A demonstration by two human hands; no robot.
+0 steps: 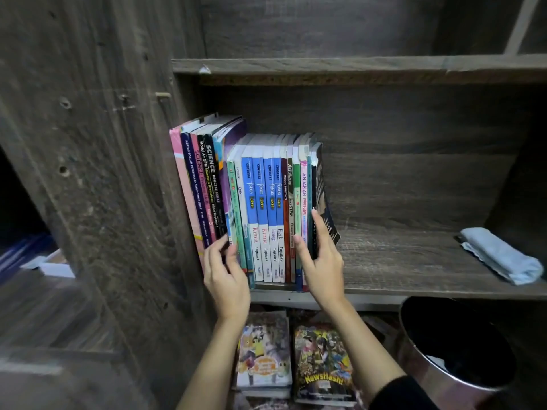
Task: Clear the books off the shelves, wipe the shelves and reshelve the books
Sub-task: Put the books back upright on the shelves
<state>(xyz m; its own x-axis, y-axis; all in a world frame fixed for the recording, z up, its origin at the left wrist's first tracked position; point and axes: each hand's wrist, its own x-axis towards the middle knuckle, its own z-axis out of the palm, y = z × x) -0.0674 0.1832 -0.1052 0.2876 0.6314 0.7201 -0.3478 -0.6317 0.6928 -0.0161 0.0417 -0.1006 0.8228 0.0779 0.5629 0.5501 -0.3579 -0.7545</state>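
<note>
Two hands work at one row of books (pixel 266 208), which stands upright at the left end of the middle shelf (pixel 414 261), against the side panel (pixel 103 173). The taller books on the left lean a little leftward; the four blue spines in the middle stand straight. The left hand (pixel 226 273) pinches the lower spines where the tall group meets the shorter one, thumb and fingertips curled in; which book it has is hard to tell. The right hand (pixel 321 261) grips the last few books at the right end, with the thumb on the near spines and the index finger lying up the dark one. The end book's cover bows out to the right. A folded pale blue cloth (pixel 500 254) lies on the same shelf, well apart at the far right. Below, two comics (pixel 324 365) lie flat side by side, and a shiny metal bin (pixel 429 377) stands to their right. A dark sleeve (pixel 405 395) covers the right forearm.
</note>
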